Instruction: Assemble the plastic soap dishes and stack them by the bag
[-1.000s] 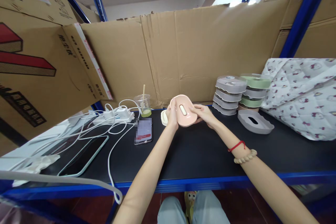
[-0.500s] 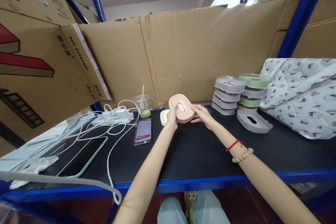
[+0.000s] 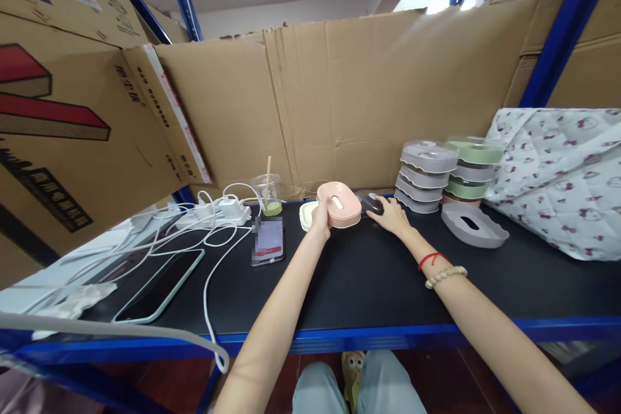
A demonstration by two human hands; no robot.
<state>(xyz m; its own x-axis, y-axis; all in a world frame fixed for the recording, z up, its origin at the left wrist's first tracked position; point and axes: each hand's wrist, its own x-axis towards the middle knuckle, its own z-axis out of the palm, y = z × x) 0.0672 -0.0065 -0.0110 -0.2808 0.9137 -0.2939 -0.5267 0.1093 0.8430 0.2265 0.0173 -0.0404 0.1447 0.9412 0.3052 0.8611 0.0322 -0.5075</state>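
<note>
My left hand (image 3: 321, 218) is closed on the left side of a pink rounded box (image 3: 345, 212), which has a cream oval in the middle of its top. The box is tilted, held just above the table. Behind that hand a cream rounded piece (image 3: 307, 215) lies on the table, partly covered. To the right, my right hand (image 3: 394, 217) has its fingers curled over a small dark, glossy rounded object (image 3: 374, 204); its kind I cannot make out. The fingertips are partly hidden.
Stacked grey containers (image 3: 423, 181) and green-and-grey ones (image 3: 469, 171) stand at right, behind a grey slotted cover (image 3: 475, 226). A patterned bag (image 3: 557, 181) lies far right. At left are a cup with a straw (image 3: 272, 197), phone (image 3: 268, 240), tablet (image 3: 160, 288) and white cables (image 3: 208, 297).
My right hand has left the pink box and moved right, onto the dark object. The left hand still holds the box, now slightly lower and turned to show more of its front side.
</note>
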